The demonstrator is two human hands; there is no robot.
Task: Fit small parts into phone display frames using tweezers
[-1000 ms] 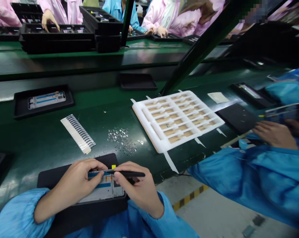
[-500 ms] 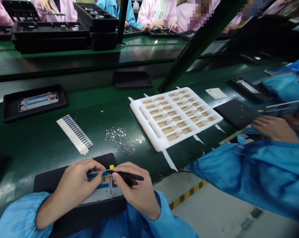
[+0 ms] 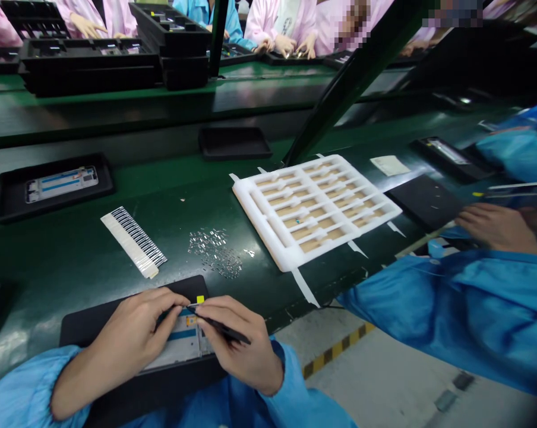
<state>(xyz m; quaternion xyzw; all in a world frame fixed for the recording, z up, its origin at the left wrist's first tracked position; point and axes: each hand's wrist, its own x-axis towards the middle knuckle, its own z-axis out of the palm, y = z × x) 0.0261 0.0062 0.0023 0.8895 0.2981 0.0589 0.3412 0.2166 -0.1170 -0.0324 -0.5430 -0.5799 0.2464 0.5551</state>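
Observation:
A silver phone frame (image 3: 177, 352) with blue strips lies in front of me on a black mat (image 3: 88, 318). The fingers of my left hand (image 3: 126, 333) close on the frame's far edge, thumb over its face. My right hand (image 3: 248, 348) grips slim black tweezers (image 3: 233, 334), their tip at the far edge near my left fingertips. What the tip touches is too small to make out. A yellow tab (image 3: 200, 299) sticks up beside the tip. Beyond the mat lie a white strip sheet (image 3: 132, 242) with dark lines and a scatter of tiny metallic pieces (image 3: 215, 252).
A white compartment tray (image 3: 290, 258) is taped down to the right. Black trays (image 3: 110, 187) (image 3: 235, 145) sit on the green belt, the left one holding another phone frame (image 3: 61, 184). A slanted dark post (image 3: 322, 119) rises behind. A co-worker's blue sleeve (image 3: 429, 309) is at right.
The tweezers have tilted, their rear end now lower, and my right hand has shifted slightly. My left hand has moved a little left. The black trays on the belt have shifted slightly left.

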